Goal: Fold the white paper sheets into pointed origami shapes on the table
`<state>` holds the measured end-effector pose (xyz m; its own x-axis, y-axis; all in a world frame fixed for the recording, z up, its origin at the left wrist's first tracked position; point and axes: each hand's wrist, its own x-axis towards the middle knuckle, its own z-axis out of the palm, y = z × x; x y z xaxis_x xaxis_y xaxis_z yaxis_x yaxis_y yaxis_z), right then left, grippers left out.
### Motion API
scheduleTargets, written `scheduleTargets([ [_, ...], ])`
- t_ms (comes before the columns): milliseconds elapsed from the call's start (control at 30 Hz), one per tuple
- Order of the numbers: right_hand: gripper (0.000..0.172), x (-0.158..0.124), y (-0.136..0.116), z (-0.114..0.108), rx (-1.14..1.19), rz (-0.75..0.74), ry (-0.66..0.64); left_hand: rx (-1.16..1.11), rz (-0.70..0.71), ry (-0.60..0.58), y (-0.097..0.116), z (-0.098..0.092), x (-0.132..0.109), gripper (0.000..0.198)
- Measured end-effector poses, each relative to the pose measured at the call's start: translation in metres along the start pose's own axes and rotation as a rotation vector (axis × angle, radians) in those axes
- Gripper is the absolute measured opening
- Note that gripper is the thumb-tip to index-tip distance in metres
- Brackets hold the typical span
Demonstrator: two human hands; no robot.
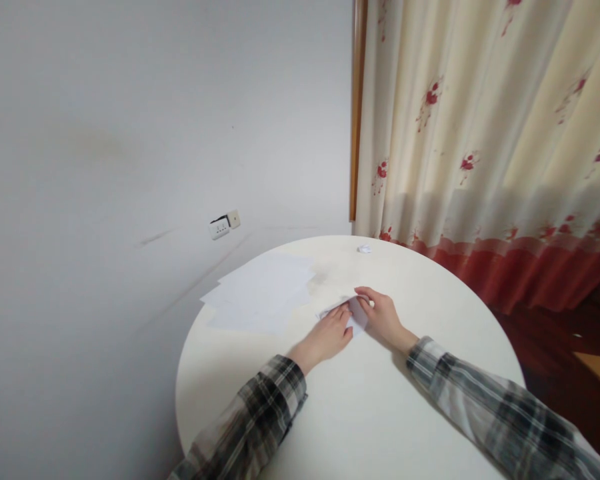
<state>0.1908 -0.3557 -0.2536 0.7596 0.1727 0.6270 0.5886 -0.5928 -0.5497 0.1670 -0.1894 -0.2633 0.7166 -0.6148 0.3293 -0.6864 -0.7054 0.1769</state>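
Note:
A small folded sheet of white paper [359, 319] lies on the round white table [360, 413], partly hidden under my fingers. My left hand [330, 333] holds it down from the left, fingers pressed together on the paper and thumb near its front edge. From the right, my right hand [381, 315] pinches the upper right edge of the same sheet between thumb and fingers. Both hands are close together, almost meeting over the paper.
Loose white sheets [260, 293] overlap at the table's left side. A crumpled bit of paper [364, 249] sits near the far edge. Behind are a wall with a socket [219, 228] and a floral curtain [470, 133] on the right.

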Motion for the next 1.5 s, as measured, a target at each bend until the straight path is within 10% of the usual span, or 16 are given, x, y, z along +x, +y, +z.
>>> scheduleTargets([
  [433,0.008,0.007,-0.011,-0.03,0.116,-0.311,-0.228,-0.061,-0.24,-0.009,-0.014,0.002,0.0,0.055],
  [667,0.049,0.003,-0.012,-0.026,0.009,-0.409,-0.427,-0.025,-0.251,0.014,-0.014,0.004,0.001,0.058],
  [900,0.019,0.002,0.002,-0.024,-0.152,-0.378,-0.436,-0.057,-0.136,-0.084,-0.024,-0.003,-0.005,0.049],
  [1500,0.022,-0.002,0.003,-0.01,-0.162,-0.31,-0.482,-0.153,-0.017,-0.296,-0.023,-0.003,-0.018,0.044],
])
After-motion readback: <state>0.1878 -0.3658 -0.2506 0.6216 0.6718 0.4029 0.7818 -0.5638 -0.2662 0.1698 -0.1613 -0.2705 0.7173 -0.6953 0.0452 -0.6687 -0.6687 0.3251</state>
